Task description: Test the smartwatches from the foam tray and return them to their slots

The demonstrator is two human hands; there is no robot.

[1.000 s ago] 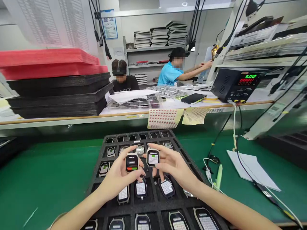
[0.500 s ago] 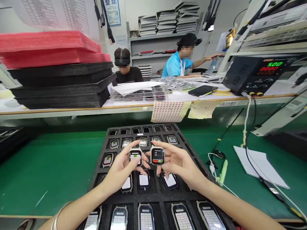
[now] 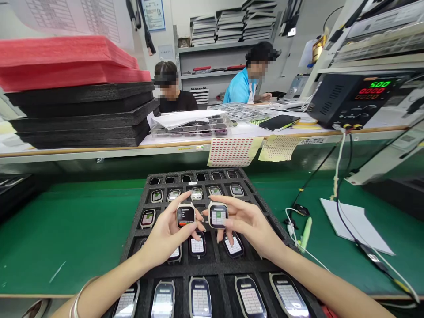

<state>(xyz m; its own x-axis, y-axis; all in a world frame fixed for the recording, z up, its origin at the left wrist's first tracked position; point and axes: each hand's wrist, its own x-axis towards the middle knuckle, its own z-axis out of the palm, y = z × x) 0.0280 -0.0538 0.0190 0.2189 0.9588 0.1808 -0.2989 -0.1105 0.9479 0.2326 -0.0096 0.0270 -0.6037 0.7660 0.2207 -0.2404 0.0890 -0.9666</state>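
My left hand point(image 3: 168, 232) grips a strapless smartwatch point(image 3: 186, 213) by its edges; the screen is dark with white text and a red bar, and my thumb lies at its lower edge. In my right hand point(image 3: 247, 221) is a second smartwatch point(image 3: 217, 215), its lit screen showing a white grid with a green patch. My right thumb touches that screen's lower right. Both watches are held side by side, slightly apart, above a black foam tray point(image 3: 212, 274). Rows of similar watches sit in its slots, several lit with white grids, such as the watch point(image 3: 200, 298) at the front.
A power supply point(image 3: 357, 101) stands on the shelf at right, its cables hanging down. White paper point(image 3: 356, 225) and a green pen-like tool point(image 3: 306, 234) lie on the green mat point(image 3: 66, 238). Stacked foam trays point(image 3: 79, 115) stand left. Two people sit beyond the shelf.
The left watch's screen went from a grid to dark with text; the right one's went from dark text to a grid. My right thumb moved onto its screen. The co-worker in blue drew an arm back.
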